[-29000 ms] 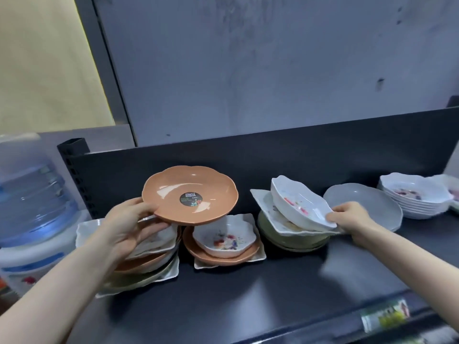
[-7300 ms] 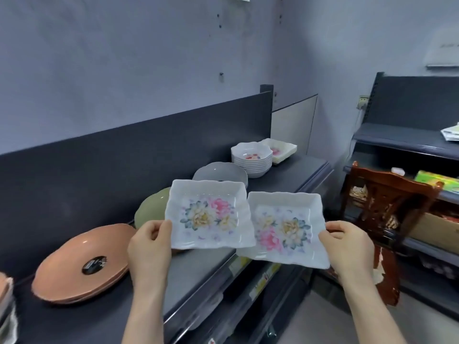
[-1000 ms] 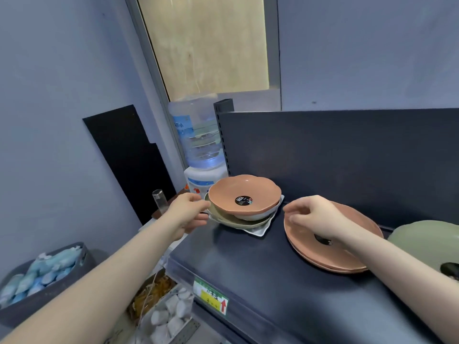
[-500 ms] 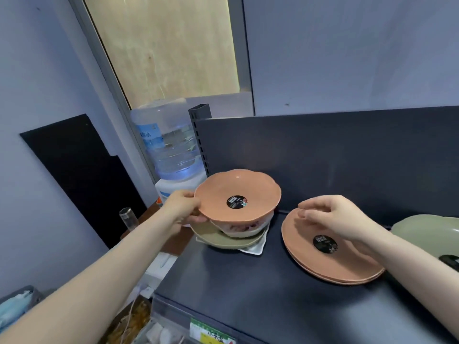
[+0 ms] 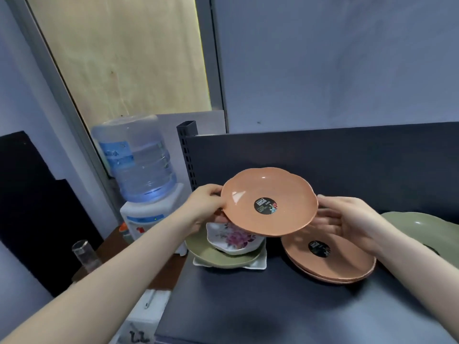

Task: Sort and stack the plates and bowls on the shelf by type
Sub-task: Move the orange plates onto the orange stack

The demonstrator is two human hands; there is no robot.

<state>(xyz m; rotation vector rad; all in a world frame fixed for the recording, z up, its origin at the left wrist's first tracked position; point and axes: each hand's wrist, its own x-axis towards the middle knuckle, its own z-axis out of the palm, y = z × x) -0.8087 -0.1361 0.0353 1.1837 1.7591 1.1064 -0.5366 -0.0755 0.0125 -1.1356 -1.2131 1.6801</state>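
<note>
I am pinching the plate (image 5: 269,202) by its left rim with my left hand (image 5: 206,207), thumb on top and fingers curled beneath. I am holding it tilted in the air, above the bowl (image 5: 233,240) and just left of the orange stack (image 5: 330,259), where I judge it is going. My right hand (image 5: 347,219) is lying open, fingers nearly straight, at the plate's right rim; whether it is touching I cannot tell. Gripped at one edge only, the smooth plate is risking a slip onto the bowl or the shelf (image 5: 248,306). If I am lowering it off-centre, its wavy rim is likely failing to nest, leaving the stack rocking.
</note>
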